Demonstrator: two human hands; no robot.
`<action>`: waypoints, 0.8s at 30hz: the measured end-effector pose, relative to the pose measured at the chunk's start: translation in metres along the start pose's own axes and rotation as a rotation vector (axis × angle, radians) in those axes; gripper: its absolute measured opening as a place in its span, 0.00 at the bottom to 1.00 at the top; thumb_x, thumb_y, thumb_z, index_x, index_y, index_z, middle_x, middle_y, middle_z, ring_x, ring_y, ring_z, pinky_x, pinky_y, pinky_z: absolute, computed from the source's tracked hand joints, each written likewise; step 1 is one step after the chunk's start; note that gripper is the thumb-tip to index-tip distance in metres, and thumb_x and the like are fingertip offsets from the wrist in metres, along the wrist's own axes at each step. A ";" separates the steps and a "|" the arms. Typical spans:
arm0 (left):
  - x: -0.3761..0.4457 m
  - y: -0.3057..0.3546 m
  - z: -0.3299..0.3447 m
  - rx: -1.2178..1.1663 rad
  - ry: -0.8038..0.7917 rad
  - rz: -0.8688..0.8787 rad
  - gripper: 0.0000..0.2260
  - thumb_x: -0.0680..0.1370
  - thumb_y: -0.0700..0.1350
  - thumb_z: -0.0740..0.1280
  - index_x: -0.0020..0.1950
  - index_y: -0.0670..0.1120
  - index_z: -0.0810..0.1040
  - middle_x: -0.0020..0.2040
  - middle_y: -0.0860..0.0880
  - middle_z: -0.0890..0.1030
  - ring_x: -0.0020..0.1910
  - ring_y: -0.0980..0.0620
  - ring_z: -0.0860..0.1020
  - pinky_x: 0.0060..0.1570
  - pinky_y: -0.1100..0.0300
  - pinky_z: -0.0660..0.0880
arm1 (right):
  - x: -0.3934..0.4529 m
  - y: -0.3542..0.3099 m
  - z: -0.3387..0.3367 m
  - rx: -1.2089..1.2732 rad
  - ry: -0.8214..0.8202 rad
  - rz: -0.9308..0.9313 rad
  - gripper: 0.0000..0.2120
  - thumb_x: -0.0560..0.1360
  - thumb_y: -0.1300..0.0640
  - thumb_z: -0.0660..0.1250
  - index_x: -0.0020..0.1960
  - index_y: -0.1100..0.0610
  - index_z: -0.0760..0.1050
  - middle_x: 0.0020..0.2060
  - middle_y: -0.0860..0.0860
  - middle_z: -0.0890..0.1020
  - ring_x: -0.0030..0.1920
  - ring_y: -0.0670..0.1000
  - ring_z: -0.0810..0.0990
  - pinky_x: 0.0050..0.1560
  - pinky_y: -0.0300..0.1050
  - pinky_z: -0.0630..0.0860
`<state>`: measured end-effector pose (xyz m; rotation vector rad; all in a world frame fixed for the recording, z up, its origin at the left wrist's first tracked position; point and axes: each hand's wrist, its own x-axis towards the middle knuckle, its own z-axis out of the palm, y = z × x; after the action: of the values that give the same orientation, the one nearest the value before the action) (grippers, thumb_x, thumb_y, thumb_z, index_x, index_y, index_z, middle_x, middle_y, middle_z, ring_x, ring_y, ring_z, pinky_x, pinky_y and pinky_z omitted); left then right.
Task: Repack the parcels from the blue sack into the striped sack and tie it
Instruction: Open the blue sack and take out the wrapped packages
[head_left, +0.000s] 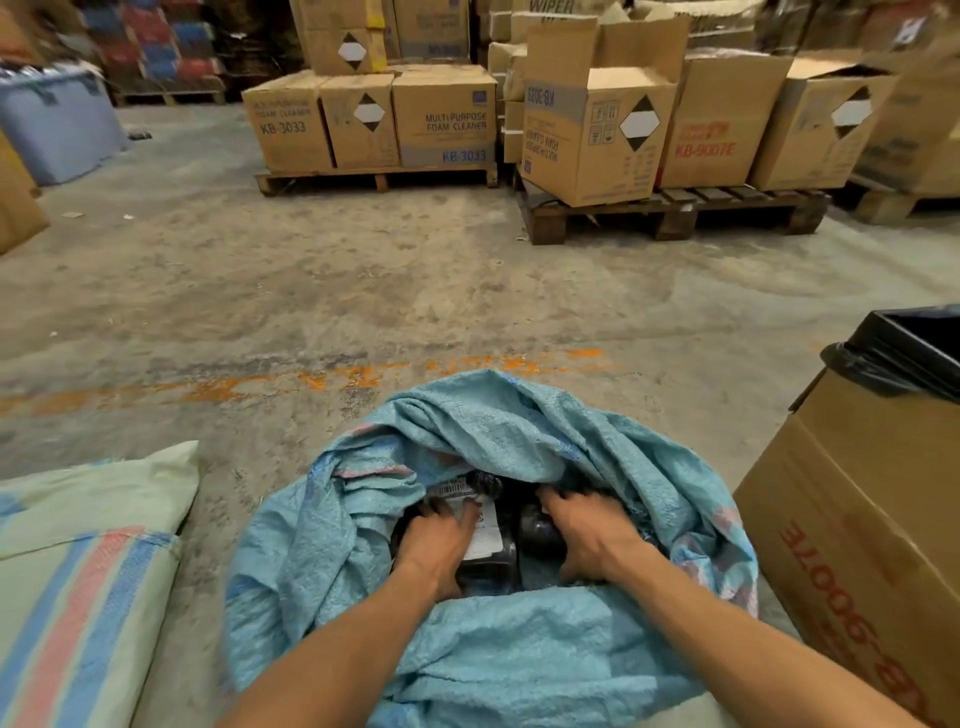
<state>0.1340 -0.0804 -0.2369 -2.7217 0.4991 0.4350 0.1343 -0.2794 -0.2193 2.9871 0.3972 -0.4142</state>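
Note:
The blue woven sack (519, 639) stands open on the floor right in front of me, its mouth crumpled wide. Inside lie several black plastic-wrapped parcels. My left hand (441, 540) reaches into the mouth, fingers curled round a black parcel with a white barcode label (485, 535). My right hand (587, 530) is in there too, fingers curled over another black parcel (540, 525). The striped sack (88, 566), pale green with blue and pink stripes, lies on the floor at my left. Most of the sack's contents are hidden by its folds.
A cardboard box (862, 530) lined with a black bin bag stands close on the right. Pallets (670, 213) loaded with cardboard cartons line the far side. Bare concrete floor with a worn orange line (311, 379) stretches between.

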 end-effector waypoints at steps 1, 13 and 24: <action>-0.002 -0.002 -0.005 -0.040 0.039 0.011 0.39 0.72 0.53 0.73 0.75 0.43 0.57 0.61 0.37 0.75 0.55 0.39 0.79 0.48 0.50 0.77 | 0.000 0.001 -0.011 -0.019 0.038 0.010 0.41 0.64 0.47 0.79 0.70 0.54 0.64 0.56 0.55 0.82 0.53 0.58 0.81 0.53 0.52 0.79; -0.032 -0.040 -0.100 -0.681 -0.046 -0.055 0.09 0.68 0.49 0.62 0.33 0.47 0.65 0.30 0.50 0.66 0.30 0.52 0.63 0.31 0.59 0.63 | -0.002 0.020 -0.071 0.402 -0.106 0.057 0.30 0.66 0.35 0.70 0.57 0.56 0.71 0.51 0.52 0.78 0.49 0.52 0.78 0.53 0.52 0.78; -0.110 -0.069 -0.205 -1.124 -0.224 -0.073 0.11 0.63 0.41 0.62 0.27 0.49 0.60 0.26 0.51 0.63 0.25 0.52 0.57 0.26 0.61 0.56 | -0.057 0.026 -0.163 0.740 0.130 0.043 0.26 0.51 0.53 0.76 0.48 0.54 0.77 0.43 0.51 0.83 0.46 0.54 0.83 0.47 0.52 0.82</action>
<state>0.1110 -0.0662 0.0043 -3.6146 0.0622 1.2988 0.1300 -0.2968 -0.0454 3.7473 0.2185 -0.4397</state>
